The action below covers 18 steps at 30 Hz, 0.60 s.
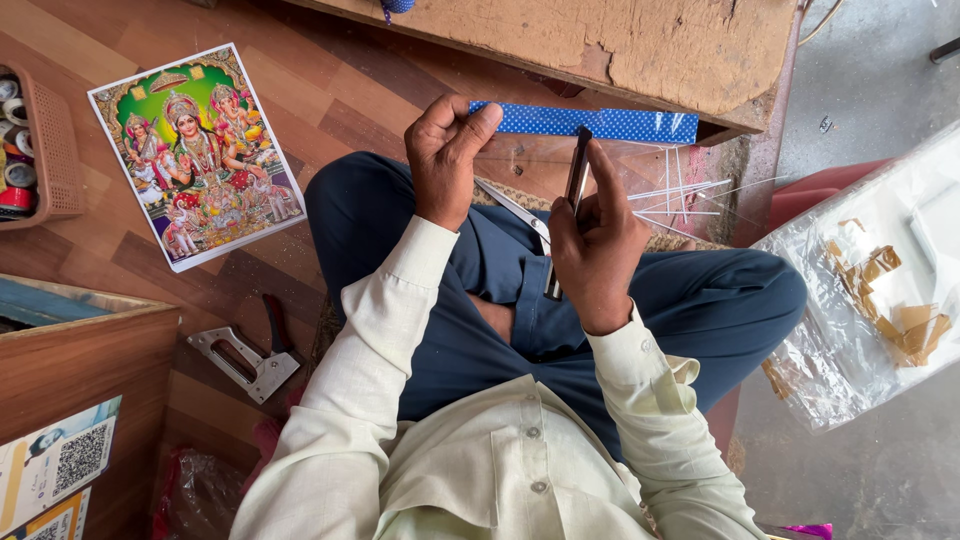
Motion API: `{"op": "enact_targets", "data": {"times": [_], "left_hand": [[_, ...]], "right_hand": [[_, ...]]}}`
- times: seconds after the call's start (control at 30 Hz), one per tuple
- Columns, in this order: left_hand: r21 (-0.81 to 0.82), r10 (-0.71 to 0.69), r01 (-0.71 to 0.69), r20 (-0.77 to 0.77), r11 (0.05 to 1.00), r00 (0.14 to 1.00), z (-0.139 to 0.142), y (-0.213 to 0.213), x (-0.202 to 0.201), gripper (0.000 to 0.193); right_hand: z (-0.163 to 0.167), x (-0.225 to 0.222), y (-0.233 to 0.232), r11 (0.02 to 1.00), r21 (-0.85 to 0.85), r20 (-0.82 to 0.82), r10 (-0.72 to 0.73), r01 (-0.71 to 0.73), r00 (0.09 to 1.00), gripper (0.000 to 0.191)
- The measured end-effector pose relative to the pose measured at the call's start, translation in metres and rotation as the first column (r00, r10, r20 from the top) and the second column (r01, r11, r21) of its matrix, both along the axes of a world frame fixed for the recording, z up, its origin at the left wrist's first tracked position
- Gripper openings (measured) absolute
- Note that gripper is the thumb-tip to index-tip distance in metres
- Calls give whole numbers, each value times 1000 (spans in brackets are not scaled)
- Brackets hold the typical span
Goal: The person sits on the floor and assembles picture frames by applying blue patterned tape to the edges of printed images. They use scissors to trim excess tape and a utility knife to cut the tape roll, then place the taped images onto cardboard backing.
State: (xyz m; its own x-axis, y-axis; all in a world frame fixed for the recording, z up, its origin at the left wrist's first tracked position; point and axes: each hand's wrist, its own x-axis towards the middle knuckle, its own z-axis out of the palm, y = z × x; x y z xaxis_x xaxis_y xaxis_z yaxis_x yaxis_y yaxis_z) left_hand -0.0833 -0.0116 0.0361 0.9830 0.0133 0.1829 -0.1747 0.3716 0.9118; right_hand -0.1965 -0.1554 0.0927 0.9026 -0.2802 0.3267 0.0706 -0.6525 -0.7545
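While you sit cross-legged on the wooden floor [300, 90], your left hand [447, 160] pinches one end of the blue white-dotted strip in clear film [585, 123] between thumb and curled fingers, so that hand is closed on it. From there the strip runs out to the right, level, its far end free near the rough wooden board [620, 40]. It looks light, thin and floppy, and its film probably slippery, so a firm pinch at the end suits it. Your right hand [595, 250] is closed round a slim dark flat blade-like tool [576, 185], held upright with its tip touching the strip's lower edge near the middle. Metal scissors [515, 208] lie on your lap between both hands.
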Motion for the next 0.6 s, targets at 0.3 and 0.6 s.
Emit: {"op": "enact_targets", "data": {"times": [0.3, 0.6], "left_hand": [[30, 3, -3, -3, 1000, 1000, 1, 4, -4, 15], [-11, 0, 0, -31, 1000, 1000, 1, 4, -8, 13]], "right_hand": [[5, 7, 10, 992, 121, -10, -47, 48, 999, 62], [5, 21, -13, 964, 267, 96, -30, 3, 995, 59]]}}
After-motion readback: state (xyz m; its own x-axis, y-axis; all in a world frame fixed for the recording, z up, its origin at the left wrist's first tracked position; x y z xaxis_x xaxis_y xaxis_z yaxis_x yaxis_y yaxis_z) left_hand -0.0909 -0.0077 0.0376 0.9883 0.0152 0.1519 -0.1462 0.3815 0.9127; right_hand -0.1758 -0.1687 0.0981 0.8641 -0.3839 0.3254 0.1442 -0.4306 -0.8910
